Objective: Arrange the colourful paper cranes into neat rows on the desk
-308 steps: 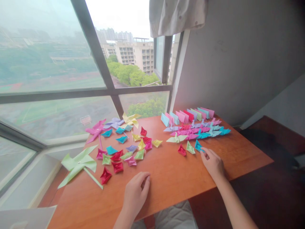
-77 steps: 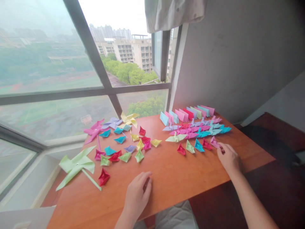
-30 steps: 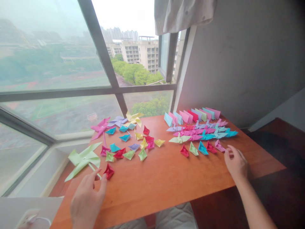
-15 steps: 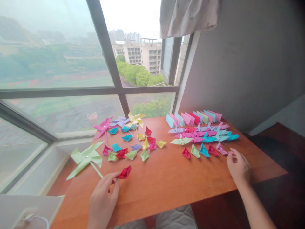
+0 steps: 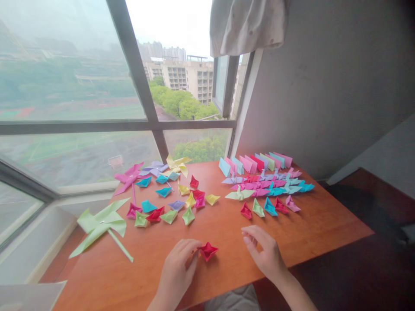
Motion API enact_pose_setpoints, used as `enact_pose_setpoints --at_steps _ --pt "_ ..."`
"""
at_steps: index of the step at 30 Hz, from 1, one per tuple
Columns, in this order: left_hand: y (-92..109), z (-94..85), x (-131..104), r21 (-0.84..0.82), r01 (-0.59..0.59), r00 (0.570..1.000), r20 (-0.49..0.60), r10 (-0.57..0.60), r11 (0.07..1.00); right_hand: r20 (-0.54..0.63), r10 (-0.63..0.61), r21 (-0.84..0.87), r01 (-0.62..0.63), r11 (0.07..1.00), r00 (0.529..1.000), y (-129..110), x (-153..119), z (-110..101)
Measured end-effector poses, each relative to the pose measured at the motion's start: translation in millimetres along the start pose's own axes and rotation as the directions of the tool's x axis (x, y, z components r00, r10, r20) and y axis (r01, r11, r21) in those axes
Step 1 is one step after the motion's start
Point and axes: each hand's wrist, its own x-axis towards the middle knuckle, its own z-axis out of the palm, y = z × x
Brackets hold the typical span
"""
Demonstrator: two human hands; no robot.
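Note:
Between the fingertips of my left hand point(image 5: 181, 265) is the end of a red paper boat point(image 5: 208, 251), held just over the front of the wooden table point(image 5: 231, 231). My right hand point(image 5: 264, 250) hovers to the right of that boat, fingers curved and apart, holding nothing. Beyond it runs a short row of paper boats, from a red boat point(image 5: 246, 210) through green and blue to a pink boat point(image 5: 292, 204) at the right end. Loose boats in many colours, such as a light green boat point(image 5: 188, 216), are scattered farther left.
Paper pinwheels, including a large green pinwheel point(image 5: 101, 222), lie along the left side. Rows of paper cranes point(image 5: 240, 194) and folded paper planes point(image 5: 248, 164) line the back right. A window point(image 5: 74, 86) borders the table, with a grey wall point(image 5: 311, 95) at right.
My left hand has carried the red boat to the right, toward the table's middle. From the pink boat at the row's end, my right hand has come left. The view has shifted slightly.

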Motion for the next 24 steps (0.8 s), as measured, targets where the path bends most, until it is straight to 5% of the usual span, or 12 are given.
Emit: enact_pose_setpoints --at_steps 4,14,20,24 --pt "-3.0 2.0 1.6 -0.096 0.075 0.997 0.028 -0.073 0.993 0.213 -0.027 -0.005 0.028 1.0 0.977 -33.4 0.3 28.7" --pt "4.0 1.6 2.5 -0.101 0.057 0.995 0.083 -0.049 0.993 0.249 -0.082 -0.009 0.087 0.996 0.965 -48.6 1.3 51.9" --pt "1.2 3.4 1.8 -0.035 0.065 0.998 -0.012 -0.066 0.997 0.167 -0.112 0.004 0.113 0.994 0.98 -44.9 -1.9 52.9" --pt "-1.5 4.6 2.3 0.013 0.052 0.998 -0.027 -0.052 0.999 -0.014 -0.108 -0.057 0.107 0.993 0.994 -29.6 2.9 25.9"
